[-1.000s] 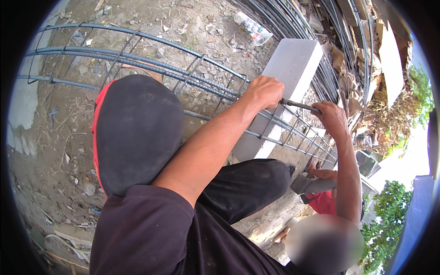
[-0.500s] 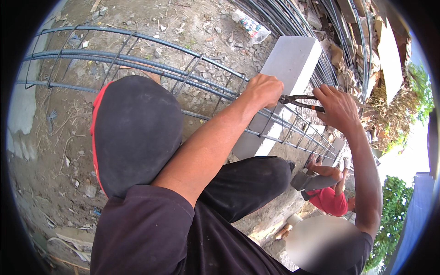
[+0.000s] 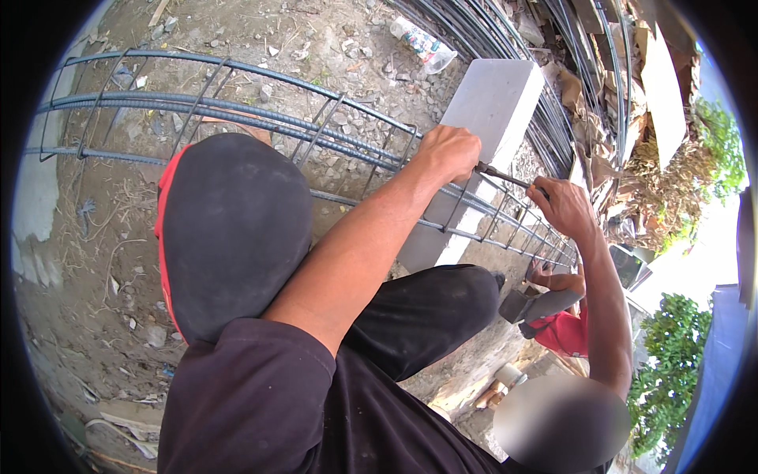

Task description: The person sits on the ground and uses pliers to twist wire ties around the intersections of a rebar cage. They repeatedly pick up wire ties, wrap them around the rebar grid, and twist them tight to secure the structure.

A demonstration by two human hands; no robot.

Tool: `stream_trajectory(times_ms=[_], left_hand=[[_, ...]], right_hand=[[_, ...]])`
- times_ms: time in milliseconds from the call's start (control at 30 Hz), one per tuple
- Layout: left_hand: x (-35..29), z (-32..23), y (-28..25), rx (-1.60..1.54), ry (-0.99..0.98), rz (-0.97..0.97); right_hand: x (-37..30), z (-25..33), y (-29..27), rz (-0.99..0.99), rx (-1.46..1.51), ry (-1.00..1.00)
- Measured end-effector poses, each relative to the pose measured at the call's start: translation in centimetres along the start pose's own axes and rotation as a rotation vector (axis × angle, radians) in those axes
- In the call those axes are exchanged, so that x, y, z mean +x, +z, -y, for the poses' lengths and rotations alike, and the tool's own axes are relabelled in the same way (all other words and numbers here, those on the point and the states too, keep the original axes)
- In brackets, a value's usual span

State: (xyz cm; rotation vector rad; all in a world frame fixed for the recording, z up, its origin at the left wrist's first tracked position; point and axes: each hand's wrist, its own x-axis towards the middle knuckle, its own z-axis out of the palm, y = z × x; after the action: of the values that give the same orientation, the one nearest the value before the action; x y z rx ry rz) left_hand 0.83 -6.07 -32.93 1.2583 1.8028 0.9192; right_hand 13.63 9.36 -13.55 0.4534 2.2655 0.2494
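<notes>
A long rebar cage (image 3: 347,162) of ribbed steel bars and thin stirrups runs from the far left down toward the right. My left hand (image 3: 450,152) is closed in a fist around the cage's upper bar; its fingertips are hidden beneath it. Beside that fist are the jaws of a dark pair of pincers (image 3: 505,175), seen nearly edge-on above the cage. My right hand (image 3: 564,207) is wrapped around the handles. Any wire at the jaws is too small to make out.
A pale grey block (image 3: 493,95) lies under the cage. Bundled steel bars (image 3: 521,103) lie behind it, near a crumpled plastic cup (image 3: 424,45). A person in a red shirt (image 3: 564,332) is at the cage's far right end. Gravelly soil (image 3: 316,39) surrounds the cage.
My right hand has moved left and downward, turning the pincers, whose spread handles now look edge-on. My left hand keeps its hold on the cage, and the view has shifted slightly.
</notes>
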Motion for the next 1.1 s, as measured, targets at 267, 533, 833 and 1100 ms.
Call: stream_trajectory(times_ms=[267,533,833,1100], left_hand=[[-0.2,0.5,0.5,0.018,-0.017,-0.092],[-0.2,0.2,0.0,-0.005,-0.013,-0.031],[0.1,0.4,0.0,-0.006,-0.017,-0.005],[0.0,0.2,-0.1,0.009,-0.019,-0.005]], right_hand=[[1.3,4.6,-5.2,0.052,-0.194,0.027],[2.0,2.6,-4.5,-0.194,-0.416,-0.172],[3.0,2.8,-5.2,0.137,-0.402,-0.017],[1.5,0.8,-2.6,0.07,-0.212,-0.096]])
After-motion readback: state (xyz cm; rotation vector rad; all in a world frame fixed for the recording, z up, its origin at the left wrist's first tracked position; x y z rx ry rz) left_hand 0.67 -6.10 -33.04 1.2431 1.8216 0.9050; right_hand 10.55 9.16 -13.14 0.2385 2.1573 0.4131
